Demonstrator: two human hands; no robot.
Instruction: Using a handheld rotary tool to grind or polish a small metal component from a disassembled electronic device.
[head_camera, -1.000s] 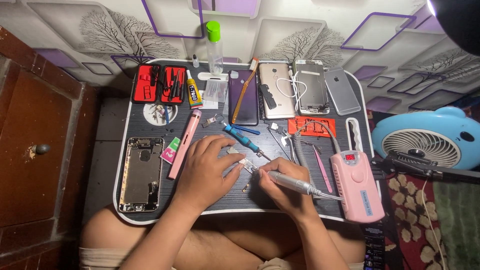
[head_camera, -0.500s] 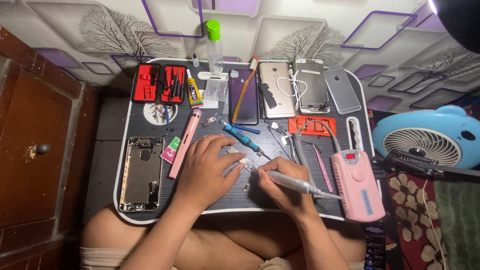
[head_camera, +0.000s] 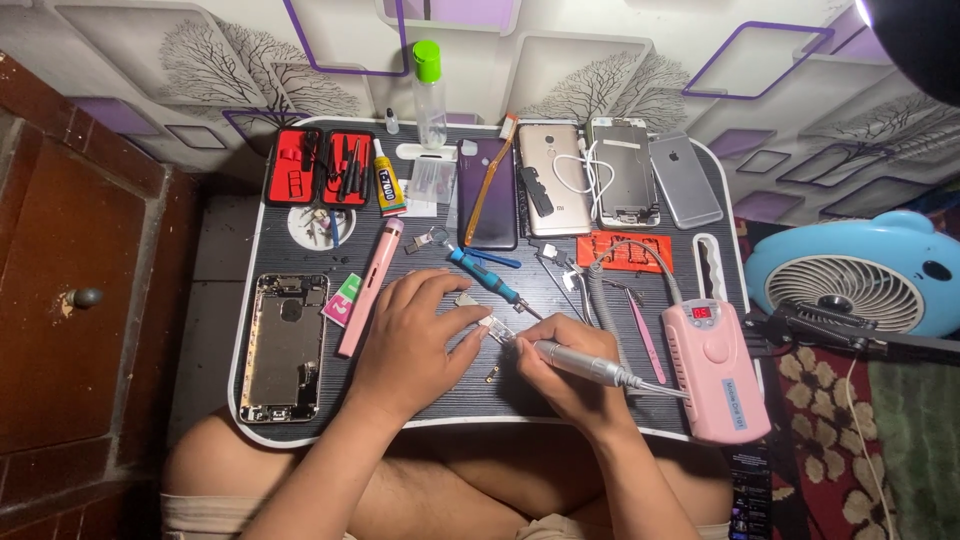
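Observation:
My left hand lies flat on the black lap tray and pinches a small silver metal part between thumb and forefinger. My right hand grips a silver pen-shaped rotary tool like a pencil, its tip touching that part. A grey coiled cable runs from the tool to a pink control box at the tray's right edge. A tiny loose piece lies just below the hands.
On the tray: an opened phone frame at left, a pink tool, a blue screwdriver, a red tool case, a glue tube, several phones, pink tweezers. A blue fan stands right, a wooden cabinet left.

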